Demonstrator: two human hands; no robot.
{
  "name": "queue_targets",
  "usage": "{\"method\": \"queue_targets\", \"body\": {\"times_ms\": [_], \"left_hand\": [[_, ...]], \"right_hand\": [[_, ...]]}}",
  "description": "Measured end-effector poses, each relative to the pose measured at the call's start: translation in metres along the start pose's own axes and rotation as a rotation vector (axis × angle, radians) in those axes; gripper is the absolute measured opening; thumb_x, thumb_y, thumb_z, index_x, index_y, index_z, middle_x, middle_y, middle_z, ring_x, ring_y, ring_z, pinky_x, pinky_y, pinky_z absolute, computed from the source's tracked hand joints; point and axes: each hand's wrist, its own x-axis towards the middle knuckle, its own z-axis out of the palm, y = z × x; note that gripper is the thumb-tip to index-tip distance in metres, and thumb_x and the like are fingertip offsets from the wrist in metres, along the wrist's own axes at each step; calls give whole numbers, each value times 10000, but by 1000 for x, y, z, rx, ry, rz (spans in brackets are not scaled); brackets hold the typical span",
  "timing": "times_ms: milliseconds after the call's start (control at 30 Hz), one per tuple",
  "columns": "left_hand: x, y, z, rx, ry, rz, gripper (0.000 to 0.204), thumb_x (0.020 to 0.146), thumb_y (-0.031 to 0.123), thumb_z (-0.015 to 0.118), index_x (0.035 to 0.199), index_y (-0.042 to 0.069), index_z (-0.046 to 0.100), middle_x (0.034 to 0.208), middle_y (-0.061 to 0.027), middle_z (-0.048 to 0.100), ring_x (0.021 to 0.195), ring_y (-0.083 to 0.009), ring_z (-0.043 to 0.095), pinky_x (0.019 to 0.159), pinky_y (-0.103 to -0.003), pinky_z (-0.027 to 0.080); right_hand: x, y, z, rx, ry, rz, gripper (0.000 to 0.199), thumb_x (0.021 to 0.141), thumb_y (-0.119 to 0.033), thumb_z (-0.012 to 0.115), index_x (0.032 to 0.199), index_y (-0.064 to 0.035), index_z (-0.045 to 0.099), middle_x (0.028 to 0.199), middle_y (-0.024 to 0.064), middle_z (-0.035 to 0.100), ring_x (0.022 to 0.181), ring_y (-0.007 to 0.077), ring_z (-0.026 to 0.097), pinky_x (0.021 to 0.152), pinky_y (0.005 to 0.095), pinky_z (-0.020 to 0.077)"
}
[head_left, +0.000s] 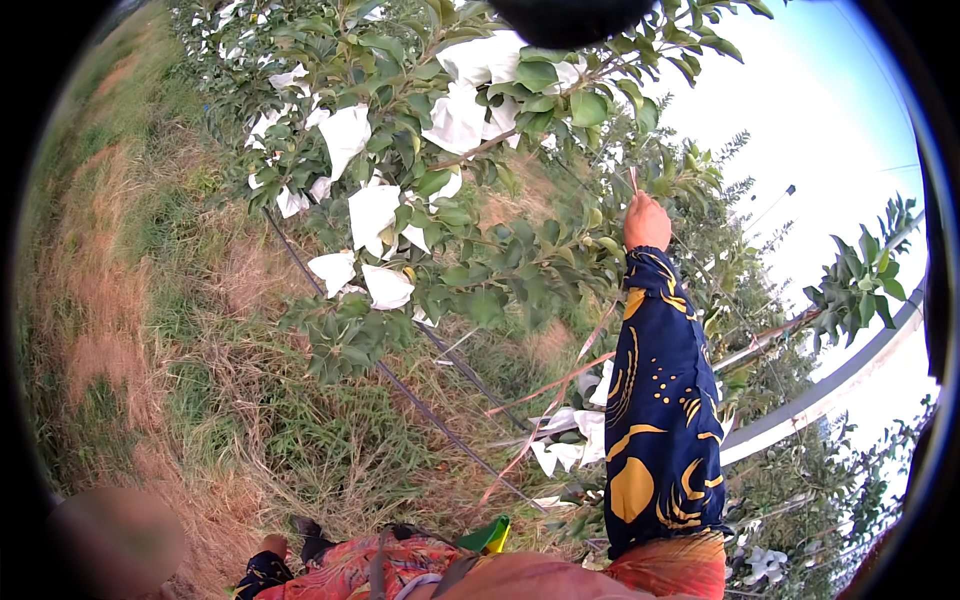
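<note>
My right arm, in a dark blue sleeve with yellow patterns, reaches up among the branches of a fruit tree. My right hand is closed, and a thin pinkish strip sticks up from its top. Leaves of the nearest branch lie just left of this hand. Down by my waist, at the lower left, a small part of my left hand shows; its fingers cannot be made out. White bags hang from the tree in front of me, covering whatever is inside.
Pink twine runs slantwise below the branches, near dark cables or pipes. A pale curved post stands at right beside a leafy branch. Tall grass covers the ground. A green and yellow object is at my waist.
</note>
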Motion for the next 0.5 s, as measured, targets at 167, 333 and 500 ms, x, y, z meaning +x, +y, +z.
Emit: {"method": "queue_targets", "body": {"times_ms": [167, 333, 500], "left_hand": [[-1, 78, 7, -331, 151, 239, 281, 861, 175, 557, 1081, 2, 591, 760, -99, 655, 652, -189, 630, 560, -312, 501], [-11, 151, 0, -348, 277, 441, 269, 858, 171, 547, 1042, -18, 601, 742, -121, 655, 655, -195, 635, 565, -314, 498], [-17, 160, 5, -287, 265, 516, 267, 866, 168, 543, 1043, -24, 603, 737, -124, 658, 673, -189, 641, 560, -309, 506]], "right_hand": [[-7, 0, 1, 8, 38, -68, 224, 881, -239, 495, 954, -61, 611, 834, 141, 646, 783, 323, 623, 701, 435, 480], [-8, -14, 5, 37, 11, -28, 215, 885, -243, 488, 886, -52, 588, 851, 141, 649, 796, 331, 626, 712, 444, 475], [-8, -13, 5, 38, 42, -45, 216, 881, -243, 483, 903, -59, 593, 851, 134, 647, 792, 329, 623, 709, 439, 470]]}}
